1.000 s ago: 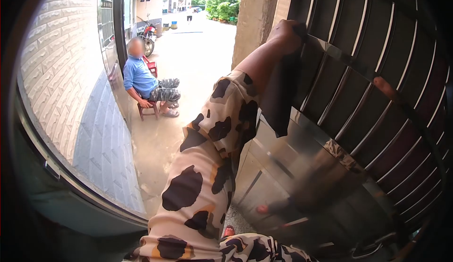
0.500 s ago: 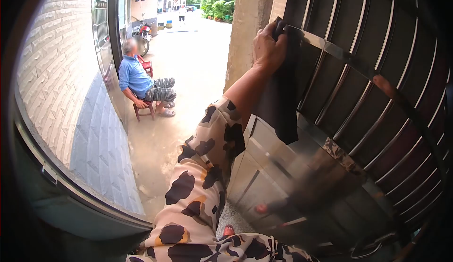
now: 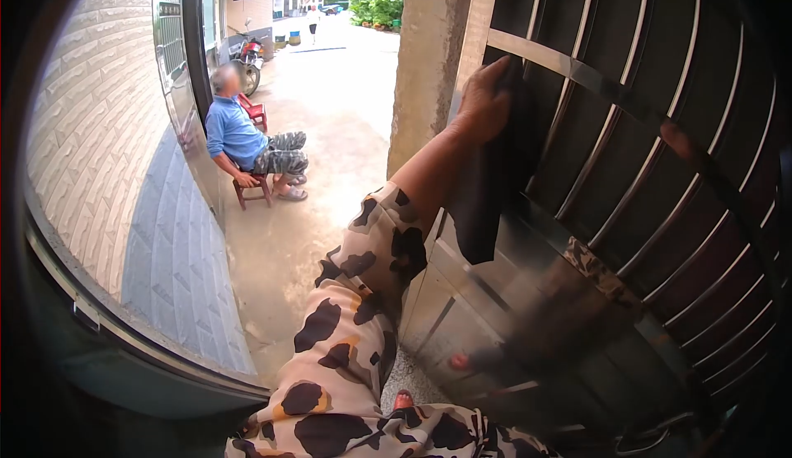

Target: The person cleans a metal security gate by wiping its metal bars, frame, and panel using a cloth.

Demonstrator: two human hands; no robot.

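My left hand (image 3: 485, 102) reaches up from the lower left in a loose cream sleeve with dark patches. Its fingers are closed on a black cloth (image 3: 480, 227), which hangs down below the hand. The hand is just under the left end of a shiny metal crossbar (image 3: 528, 49) on a barred metal door (image 3: 643, 128). The cloth hangs in front of the door; whether it touches the surface I cannot tell. My right hand is out of view.
A person in a blue shirt (image 3: 235, 134) sits on a red chair (image 3: 242, 194) by the tiled wall (image 3: 91, 112). A motorcycle (image 3: 250, 61) stands behind. The rough door post (image 3: 425, 54) is left of my hand. The door's lower panel (image 3: 462, 293) shows blurred reflections.
My left hand has moved down, from the crossbar's end to just below it. The black cloth has shifted down and slightly left with it. The view has turned slightly.
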